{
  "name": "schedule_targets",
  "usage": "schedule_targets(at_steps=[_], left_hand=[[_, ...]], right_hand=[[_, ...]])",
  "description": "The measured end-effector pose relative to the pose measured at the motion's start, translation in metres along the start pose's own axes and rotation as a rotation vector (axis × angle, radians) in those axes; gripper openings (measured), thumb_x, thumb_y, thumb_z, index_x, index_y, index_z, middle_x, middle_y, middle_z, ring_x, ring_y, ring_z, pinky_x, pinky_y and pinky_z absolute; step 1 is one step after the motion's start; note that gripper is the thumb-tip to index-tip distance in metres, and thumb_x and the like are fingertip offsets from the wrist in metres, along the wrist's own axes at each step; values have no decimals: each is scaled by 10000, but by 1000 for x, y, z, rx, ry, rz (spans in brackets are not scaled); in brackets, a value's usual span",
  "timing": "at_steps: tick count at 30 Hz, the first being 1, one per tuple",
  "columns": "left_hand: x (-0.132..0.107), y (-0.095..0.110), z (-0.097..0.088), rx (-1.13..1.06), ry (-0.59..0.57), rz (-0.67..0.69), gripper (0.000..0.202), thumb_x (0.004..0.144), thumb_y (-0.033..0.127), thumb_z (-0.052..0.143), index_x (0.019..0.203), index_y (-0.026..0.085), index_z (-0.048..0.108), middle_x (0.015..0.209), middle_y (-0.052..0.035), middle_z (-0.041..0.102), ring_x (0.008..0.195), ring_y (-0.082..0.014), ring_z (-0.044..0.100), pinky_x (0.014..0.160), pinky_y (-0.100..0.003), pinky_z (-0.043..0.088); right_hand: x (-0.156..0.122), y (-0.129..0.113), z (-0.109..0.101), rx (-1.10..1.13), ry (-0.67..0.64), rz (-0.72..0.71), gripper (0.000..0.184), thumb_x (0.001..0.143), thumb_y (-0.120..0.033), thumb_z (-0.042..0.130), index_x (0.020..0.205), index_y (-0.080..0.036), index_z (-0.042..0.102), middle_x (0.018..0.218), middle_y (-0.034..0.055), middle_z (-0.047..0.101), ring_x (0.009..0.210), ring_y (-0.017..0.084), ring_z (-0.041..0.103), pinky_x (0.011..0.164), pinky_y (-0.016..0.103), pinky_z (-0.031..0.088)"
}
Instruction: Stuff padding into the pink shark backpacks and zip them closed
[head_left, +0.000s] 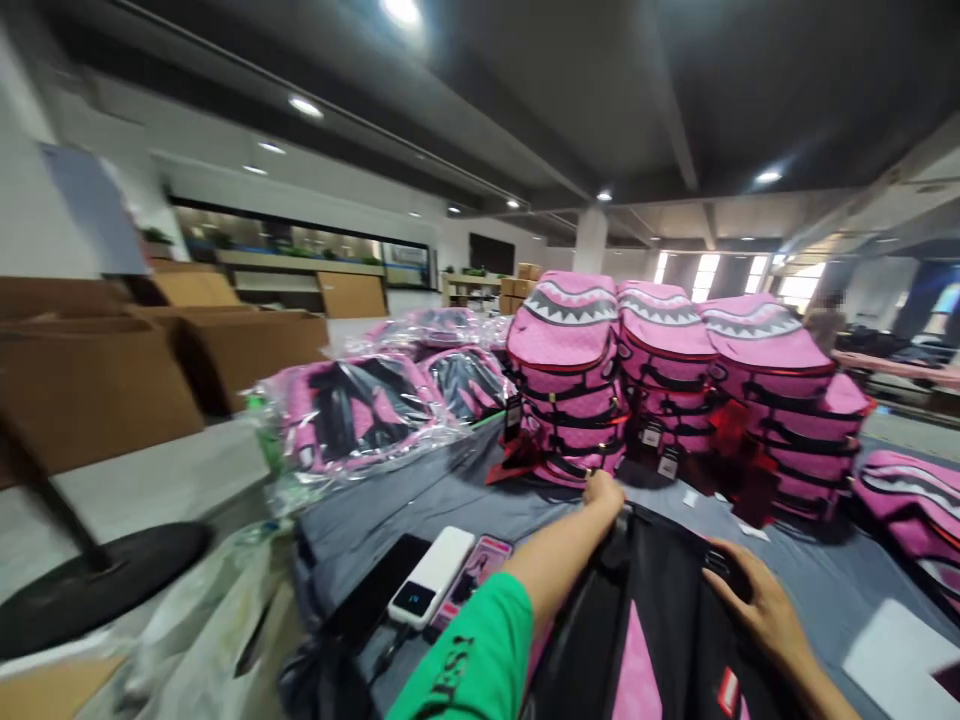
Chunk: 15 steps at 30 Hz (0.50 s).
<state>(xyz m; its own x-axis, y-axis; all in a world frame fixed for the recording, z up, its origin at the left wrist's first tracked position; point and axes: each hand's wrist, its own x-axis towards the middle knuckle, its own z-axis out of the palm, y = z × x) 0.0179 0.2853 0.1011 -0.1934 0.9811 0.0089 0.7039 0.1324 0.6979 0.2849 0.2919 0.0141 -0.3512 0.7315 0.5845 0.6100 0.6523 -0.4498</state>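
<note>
A black and pink backpack [675,610] lies in front of me, its black strap side facing up. My left hand [604,492] is at its far upper end, just before the stacked bags; the fingers are curled and partly hidden, so what they hold cannot be made out. On the right side of the backpack, my right hand [761,595] grips a black strap part, thumb and fingers around it. Beyond the left hand rises a stack of pink backpacks [566,350] with a printed shark-tooth mouth on top.
More pink stacks [772,400] stand right of it. Plastic-wrapped backpacks [367,410] lie at the left. A white power bank [431,575] and a phone [476,575] rest on the grey cloth [420,500]. Cardboard boxes [90,385] and a round black stand base [105,580] are farther left.
</note>
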Motion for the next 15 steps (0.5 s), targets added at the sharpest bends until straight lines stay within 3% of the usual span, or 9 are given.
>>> schedule_targets(at_steps=[3,6,9,12,15], left_hand=[[1,3,10,127,-25,3,250,969,353,598,1102,154,675,1094,-89,700,1034,-216,669,924,-415,544],[-10,0,13,200,-76,167,340,1002,442,487,1029,205,730,1006,-75,730,1014,-211,679,918,-354,536],[-31,-12,14,244,-37,337,351,918,533,581,1063,252,733,1169,-82,695,1148,-225,618,966,-301,510],[-62,-29,21,262,27,453,404,810,353,720,1185,209,673,1297,-111,621,1254,-243,531,1084,-309,441],[-92,-52,31,237,13,514,407,808,183,658,1213,173,630,1280,-124,609,1254,-249,523,1125,-366,409]], right_hand=[[-4,16,6,25,35,-66,566,790,-726,589,1099,-265,702,1098,99,750,989,323,721,905,495,589],[-10,22,12,-33,153,-125,574,783,-765,565,1063,-283,702,1034,95,748,949,349,714,852,528,597],[-15,11,16,-179,241,-141,616,824,-793,479,1085,-277,691,1008,107,714,930,345,689,847,536,578],[-29,-15,12,-312,203,-119,619,894,-748,424,1162,-246,665,1032,116,669,933,309,667,859,492,560],[-55,-42,3,-349,60,-96,462,972,-580,442,1236,-247,626,1066,103,661,983,275,647,880,449,546]])
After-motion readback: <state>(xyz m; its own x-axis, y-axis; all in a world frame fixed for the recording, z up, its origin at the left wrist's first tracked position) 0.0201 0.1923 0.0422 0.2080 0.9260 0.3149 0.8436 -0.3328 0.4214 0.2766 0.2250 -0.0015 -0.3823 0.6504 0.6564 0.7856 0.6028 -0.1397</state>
